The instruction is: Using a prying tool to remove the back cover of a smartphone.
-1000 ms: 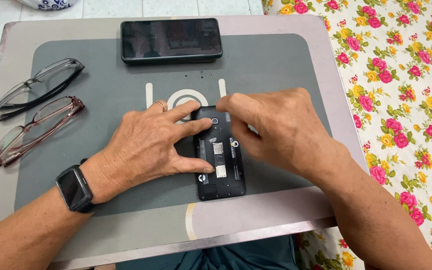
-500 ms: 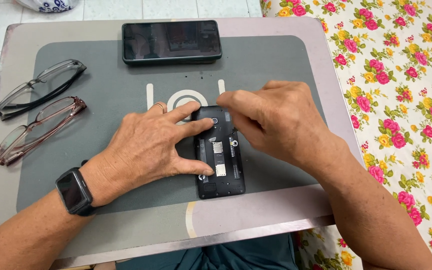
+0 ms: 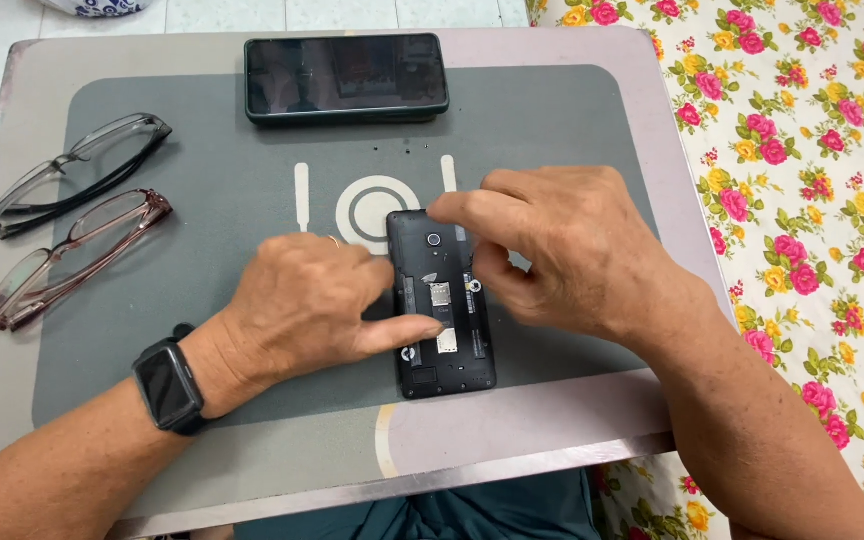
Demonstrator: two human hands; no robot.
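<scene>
A small black phone (image 3: pixel 440 340) lies back-up on the grey mat (image 3: pixel 202 300) with its cover off, so its inner slots and metal parts show. My left hand (image 3: pixel 307 305) rests on the mat at the phone's left side, thumb pressed across its lower middle. My right hand (image 3: pixel 562 250) sits over the phone's upper right edge, with the forefinger and thumb pinched at the top near the camera lens. A black smartwatch (image 3: pixel 169 387) is on my left wrist.
A larger black phone (image 3: pixel 346 77) lies screen-up at the mat's far edge. Two pairs of glasses, one dark-framed (image 3: pixel 72 175) and one brownish (image 3: pixel 72 255), lie at the left. The small table (image 3: pixel 512 440) stands beside a flowered cloth (image 3: pixel 802 180) on the right.
My left forefinger has drawn back from the phone's top, leaving the thumb across its middle. The right hand has stayed at the upper edge, shifting only slightly.
</scene>
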